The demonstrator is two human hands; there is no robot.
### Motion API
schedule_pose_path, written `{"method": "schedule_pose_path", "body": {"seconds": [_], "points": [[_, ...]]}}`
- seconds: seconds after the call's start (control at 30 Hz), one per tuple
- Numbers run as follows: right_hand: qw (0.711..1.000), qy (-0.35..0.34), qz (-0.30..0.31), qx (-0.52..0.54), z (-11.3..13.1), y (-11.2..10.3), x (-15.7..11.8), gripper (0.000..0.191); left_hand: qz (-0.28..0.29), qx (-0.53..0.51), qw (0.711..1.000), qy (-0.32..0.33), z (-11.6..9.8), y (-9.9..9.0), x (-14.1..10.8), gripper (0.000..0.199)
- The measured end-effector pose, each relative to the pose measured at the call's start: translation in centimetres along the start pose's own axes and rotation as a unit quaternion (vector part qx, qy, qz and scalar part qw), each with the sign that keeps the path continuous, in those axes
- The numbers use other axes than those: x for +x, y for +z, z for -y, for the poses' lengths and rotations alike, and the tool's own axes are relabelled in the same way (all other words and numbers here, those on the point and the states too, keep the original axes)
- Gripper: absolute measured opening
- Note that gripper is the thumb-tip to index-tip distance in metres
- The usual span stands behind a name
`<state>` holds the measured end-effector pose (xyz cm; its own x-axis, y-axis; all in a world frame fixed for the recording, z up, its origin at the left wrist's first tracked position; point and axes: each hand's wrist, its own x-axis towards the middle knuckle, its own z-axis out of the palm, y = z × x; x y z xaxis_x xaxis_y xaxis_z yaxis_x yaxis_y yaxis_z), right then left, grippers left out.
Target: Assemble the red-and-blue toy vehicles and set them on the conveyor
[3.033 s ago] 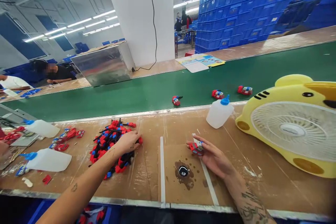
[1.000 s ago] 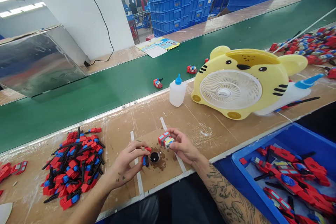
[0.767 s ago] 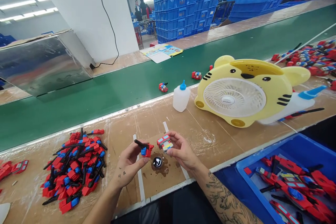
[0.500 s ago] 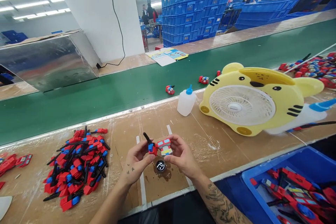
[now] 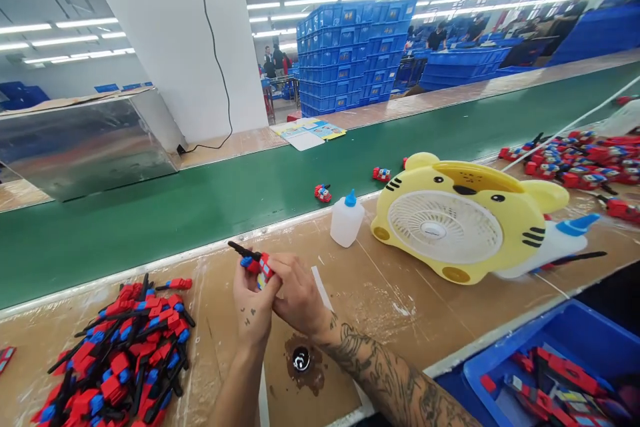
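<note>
My left hand (image 5: 251,310) is closed around a red and blue toy robot arm (image 5: 249,263) with a black gun sticking out to the upper left. Against it sits a red toy robot torso (image 5: 265,268) with pale blue and yellow panels, gripped by my right hand (image 5: 299,293). The two pieces touch; my fingers hide the joint. Below my hands, a small round cap of dark liquid (image 5: 301,359) stands on the wet, stained cardboard. To the left lies a heap of red and blue toy arms with black guns (image 5: 125,353).
A white squeeze bottle with blue cap (image 5: 347,221) stands beside a yellow animal-faced fan (image 5: 450,223). Behind runs a green conveyor belt (image 5: 225,193) carrying a few toys. More assembled toys (image 5: 575,160) lie at right; a blue bin (image 5: 545,327) holds toy bodies. People work far back.
My hands have come together, moving left and pressing the arm and torso against each other. The view has tilted up, with the table lower in the picture.
</note>
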<state>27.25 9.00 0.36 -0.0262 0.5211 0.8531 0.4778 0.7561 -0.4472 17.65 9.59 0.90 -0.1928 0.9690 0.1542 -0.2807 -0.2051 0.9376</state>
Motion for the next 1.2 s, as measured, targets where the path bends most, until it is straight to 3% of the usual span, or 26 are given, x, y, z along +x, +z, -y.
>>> {"method": "schedule_pose_path", "body": {"seconds": [0.1,0.2,0.23,0.3,0.4,0.57,0.67,0.73,0.8,0.87,0.97,1.03,1.13,1.2], "points": [[0.998,0.027,0.037,0.034,-3.5,-0.4,0.5,0.063,0.034,0.055,0.997,0.037,-0.4,0.4,4.1,0.068],[0.987,0.158,0.013,0.016,-8.1,-1.4,-0.8,0.067,0.116,0.211,0.969,0.054,0.3,1.3,9.4,0.066],[0.980,0.200,0.008,0.003,-9.5,-1.6,-1.4,0.061,0.149,0.296,0.942,0.056,0.9,1.8,11.4,0.067],[0.970,0.240,0.027,-0.006,-11.8,-1.9,-2.4,0.042,0.212,0.468,0.856,0.056,2.4,3.3,15.4,0.070],[0.972,0.224,0.075,0.016,-13.2,-1.8,-3.0,0.022,0.279,0.587,0.759,0.039,5.1,5.9,21.1,0.068],[0.973,0.208,0.103,0.015,-13.1,-1.8,-2.6,0.021,0.332,0.686,0.646,-0.033,8.6,8.6,27.8,0.030],[0.974,0.204,0.102,0.010,-13.1,-1.8,-2.5,0.025,0.351,0.719,0.596,-0.070,9.9,9.3,29.6,0.025],[0.973,0.206,0.100,0.002,-13.2,-1.6,-2.5,0.028,0.362,0.726,0.579,-0.081,10.4,9.7,30.1,0.026],[0.971,0.215,0.102,-0.007,-13.2,-1.5,-2.6,0.031,0.366,0.723,0.581,-0.078,10.6,10.0,30.0,0.026],[0.968,0.228,0.102,-0.012,-13.3,-1.3,-2.6,0.034,0.358,0.713,0.601,-0.057,10.3,10.1,29.4,0.036],[0.967,0.240,0.089,-0.012,-13.6,-1.1,-2.7,0.033,0.327,0.686,0.650,0.000,9.6,9.4,27.7,0.084],[0.966,0.244,0.082,-0.014,-13.8,-1.0,-2.6,0.028,0.298,0.667,0.682,0.040,9.4,8.0,26.0,0.096],[0.963,0.254,0.083,-0.012,-13.7,-1.0,-2.4,0.022,0.240,0.648,0.720,0.063,9.7,4.6,22.5,0.090],[0.958,0.272,0.092,-0.015,-13.5,-1.0,-2.2,0.017,0.194,0.592,0.781,0.044,10.4,2.0,19.5,0.083]]}}
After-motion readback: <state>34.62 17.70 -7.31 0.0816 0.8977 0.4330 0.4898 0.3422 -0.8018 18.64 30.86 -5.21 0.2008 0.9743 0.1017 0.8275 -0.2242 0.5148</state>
